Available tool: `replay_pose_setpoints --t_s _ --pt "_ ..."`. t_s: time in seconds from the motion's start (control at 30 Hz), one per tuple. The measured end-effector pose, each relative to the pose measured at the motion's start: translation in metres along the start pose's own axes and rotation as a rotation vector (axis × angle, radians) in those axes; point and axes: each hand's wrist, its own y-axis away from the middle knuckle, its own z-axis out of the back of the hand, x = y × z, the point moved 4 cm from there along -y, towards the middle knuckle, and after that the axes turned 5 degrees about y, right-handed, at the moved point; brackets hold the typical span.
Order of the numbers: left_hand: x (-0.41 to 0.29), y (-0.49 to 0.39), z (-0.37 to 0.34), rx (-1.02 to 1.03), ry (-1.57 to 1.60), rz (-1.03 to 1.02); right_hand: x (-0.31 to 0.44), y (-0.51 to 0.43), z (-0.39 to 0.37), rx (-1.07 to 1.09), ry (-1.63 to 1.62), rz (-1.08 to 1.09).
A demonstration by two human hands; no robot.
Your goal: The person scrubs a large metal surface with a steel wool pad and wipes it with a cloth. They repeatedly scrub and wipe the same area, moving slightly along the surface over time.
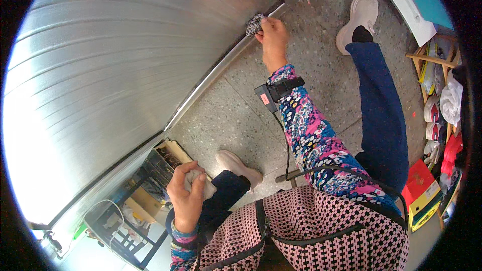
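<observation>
My right hand grips a steel wool scourer and holds it against the lower edge of a large ribbed metal panel. Along that edge runs a shiny metal strip, close to the floor. Nearer my body, my left hand is closed around a crumpled pale cloth, held above my leg. The fingers hide part of the cloth and part of the scourer.
Speckled stone floor lies between my shoes. To the left stand an open cardboard box and a dark-framed rack. A wooden shelf with shoes and bags lines the right, near a red and yellow box. A black cable hangs from my right wrist.
</observation>
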Motion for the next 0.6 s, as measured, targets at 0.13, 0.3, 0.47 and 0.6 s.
replay_pose_setpoints --t_s 0.13,0.3,0.47,0.6 --pt "-0.007 0.002 -0.001 0.011 -0.023 -0.02 0.008 0.002 -0.008 -0.032 0.451 0.33" --pt "-0.006 0.004 0.002 0.011 -0.013 -0.03 0.006 0.009 -0.01 -0.05 0.616 0.454" --pt "-0.006 0.01 0.003 0.01 -0.003 -0.028 0.008 0.001 0.0 -0.061 0.448 0.32" --pt "-0.003 0.007 0.007 0.007 0.01 0.007 0.001 -0.004 0.002 -0.005 0.162 0.135"
